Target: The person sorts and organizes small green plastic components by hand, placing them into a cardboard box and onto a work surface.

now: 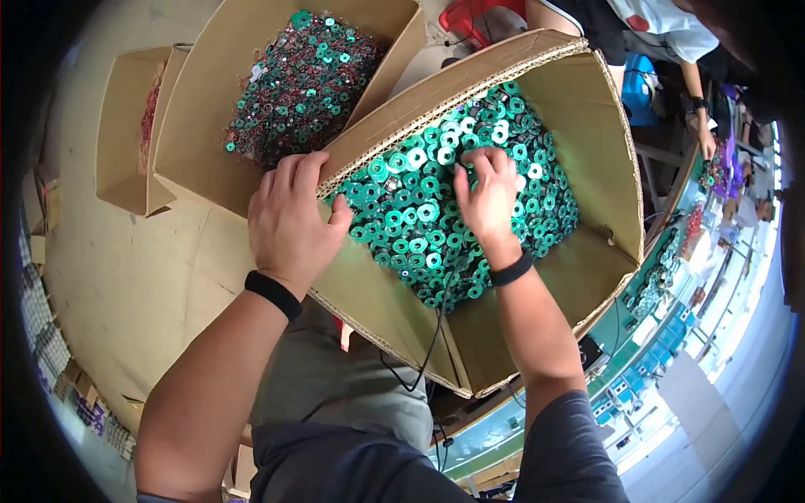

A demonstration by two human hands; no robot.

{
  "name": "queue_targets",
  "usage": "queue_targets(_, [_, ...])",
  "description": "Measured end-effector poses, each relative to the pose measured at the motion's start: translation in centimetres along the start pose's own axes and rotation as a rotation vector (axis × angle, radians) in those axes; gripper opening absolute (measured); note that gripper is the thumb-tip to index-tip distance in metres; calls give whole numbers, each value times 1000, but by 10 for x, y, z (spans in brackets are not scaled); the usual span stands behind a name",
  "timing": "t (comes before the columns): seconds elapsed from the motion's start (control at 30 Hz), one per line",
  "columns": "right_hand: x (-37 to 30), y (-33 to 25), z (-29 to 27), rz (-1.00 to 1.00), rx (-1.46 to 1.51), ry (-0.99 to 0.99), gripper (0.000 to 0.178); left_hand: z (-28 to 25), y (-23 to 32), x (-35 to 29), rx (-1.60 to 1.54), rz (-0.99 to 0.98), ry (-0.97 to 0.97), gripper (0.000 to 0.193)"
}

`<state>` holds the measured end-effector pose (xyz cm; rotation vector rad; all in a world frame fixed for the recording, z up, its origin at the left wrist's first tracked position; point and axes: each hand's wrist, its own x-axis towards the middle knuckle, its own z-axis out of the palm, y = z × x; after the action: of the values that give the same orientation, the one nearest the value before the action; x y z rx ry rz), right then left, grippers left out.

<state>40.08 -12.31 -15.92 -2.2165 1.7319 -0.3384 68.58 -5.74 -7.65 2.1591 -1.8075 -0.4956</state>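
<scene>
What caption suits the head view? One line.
Left hand grips brown cardboard box edge; right hand digs into green ring-shaped coils.

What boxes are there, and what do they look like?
Nearest cardboard box: brown, open, tilted on the lap, full of green rings; left hand grips its rim, right hand digs in.
Second cardboard box: brown, open, behind it, green and dark rings.
Third cardboard box: brown, far left, smaller.

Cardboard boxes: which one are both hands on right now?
The nearest box, full of bright green rings. The left hand grips its near wall; the right hand digs into the rings. The middle box holds darker mixed rings, the far-left box reddish parts; neither is touched.
</scene>
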Motion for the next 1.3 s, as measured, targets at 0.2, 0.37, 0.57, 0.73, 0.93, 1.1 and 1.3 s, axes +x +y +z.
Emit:
queue_targets(0.2, [-15, -57, 29, -227, 34, -164, 13, 0, -4, 0, 37, 6, 9, 50])
queue_targets(0.37, [-33, -67, 57, -219, -18, -165, 11, 2, -3, 1, 14, 21, 19, 50])
queue_targets(0.57, [-32, -63, 59, -320, -75, -138, 11, 1, -7, -1, 3, 16, 30, 49])
queue_targets(0.73, [-22, -60, 66, -427, -83, -171, 11, 0, -3, 0, 4, -5, -2, 50])
queue_targets(0.93, [-17, -56, 70, -512, -133, -167, 11, 2, -6, 1, 16, 28, 38, 49])
queue_targets(1.1, [-17, -48, 64, -593, -140, -160, 9, 1, -5, 0, 20, 23, 37, 48])
queue_targets(1.3, [-25, -44, 67, -485, -72, -163, 13, -2, -2, 1, 2, -17, -15, 50])
